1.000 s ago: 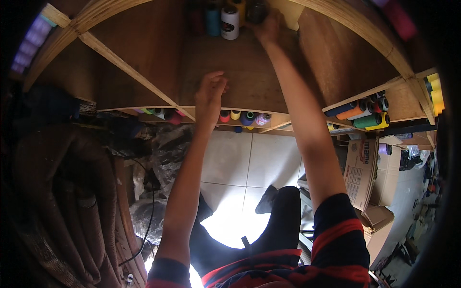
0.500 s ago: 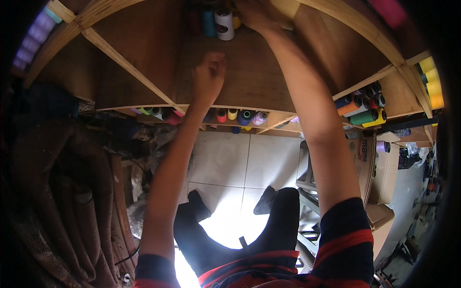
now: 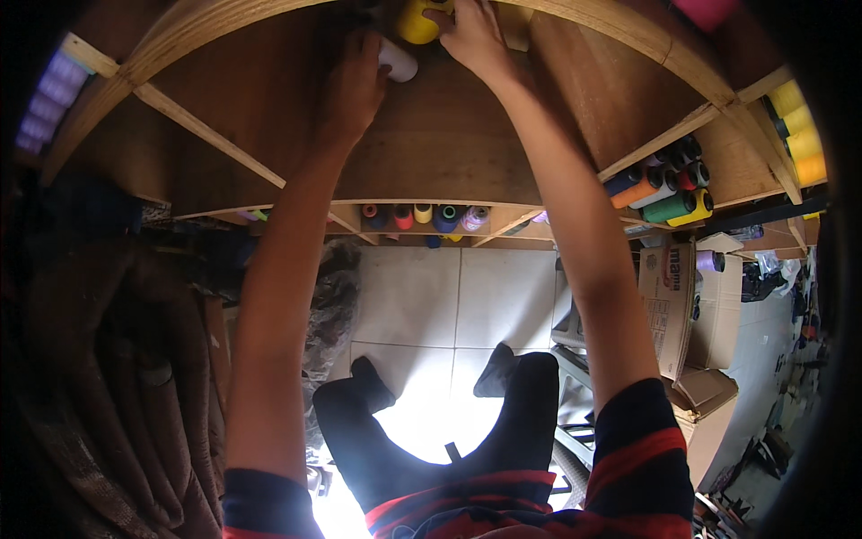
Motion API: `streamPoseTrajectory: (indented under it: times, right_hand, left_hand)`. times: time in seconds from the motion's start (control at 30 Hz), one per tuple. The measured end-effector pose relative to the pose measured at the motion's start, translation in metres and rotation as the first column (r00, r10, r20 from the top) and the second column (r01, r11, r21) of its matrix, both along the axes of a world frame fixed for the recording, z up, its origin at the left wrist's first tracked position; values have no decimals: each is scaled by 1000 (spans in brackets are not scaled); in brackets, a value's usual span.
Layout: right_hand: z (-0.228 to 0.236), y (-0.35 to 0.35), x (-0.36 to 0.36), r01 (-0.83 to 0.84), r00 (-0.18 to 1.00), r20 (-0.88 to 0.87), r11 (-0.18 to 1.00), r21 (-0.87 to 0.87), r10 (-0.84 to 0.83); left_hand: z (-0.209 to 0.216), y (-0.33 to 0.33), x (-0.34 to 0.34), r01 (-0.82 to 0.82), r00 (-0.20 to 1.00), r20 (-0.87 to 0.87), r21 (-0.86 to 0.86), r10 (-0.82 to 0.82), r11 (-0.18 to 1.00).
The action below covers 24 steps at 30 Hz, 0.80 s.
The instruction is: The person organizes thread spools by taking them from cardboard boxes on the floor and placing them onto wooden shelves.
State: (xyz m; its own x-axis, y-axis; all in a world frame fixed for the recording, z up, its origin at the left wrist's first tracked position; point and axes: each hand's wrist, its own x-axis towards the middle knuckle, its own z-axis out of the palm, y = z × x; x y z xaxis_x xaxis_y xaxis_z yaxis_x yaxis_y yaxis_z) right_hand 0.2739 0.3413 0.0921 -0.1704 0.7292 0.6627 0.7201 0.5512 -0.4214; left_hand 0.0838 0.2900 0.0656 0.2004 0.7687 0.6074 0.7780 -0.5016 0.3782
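Busy up in the wooden shelf (image 3: 440, 153)!

Left grip (image 3: 359, 85) clasps the tilted white spool (image 3: 400, 61) there; right grip (image 3: 474, 38) touches the yellow spool (image 3: 417, 22) beside it, closure impossible to tell. A wooden divider (image 3: 597, 90) hems the right side, coloured spools (image 3: 667, 208) crowd below, a cardboard box (image 3: 664, 310) stands right, a brown bundle (image 3: 108, 431) left.

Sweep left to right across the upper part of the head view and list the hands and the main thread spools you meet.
Stacked purple thread spools → left hand → white cylindrical thread spool → yellow rounded thread spool → right hand → mixed-colour cluster of cylindrical thread spools → bright yellow stacked thread spools.
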Motion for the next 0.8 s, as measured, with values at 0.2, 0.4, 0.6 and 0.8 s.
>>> streamPoseTrajectory:
  times: [0.2,0.4,0.6,0.8]
  right_hand:
    - [14,-64,-14,172,925,-372,958,229,-77]
    - [-23,-76,13,53,912,-411,990,133,6]
    - [-30,-80,23,74,944,-331,978,197,-5]
    - [-20,-88,6,-48,905,-423,999,-4,42]
  left_hand:
    - [11,23,-4,93,969,-244,173,-48,980]
    - [5,82,12,257,966,19,-40,-256,966]
    - [-4,120,19,200,885,-458,209,-85,957]
    - [0,134,-11,160,885,-458,139,-80,977]
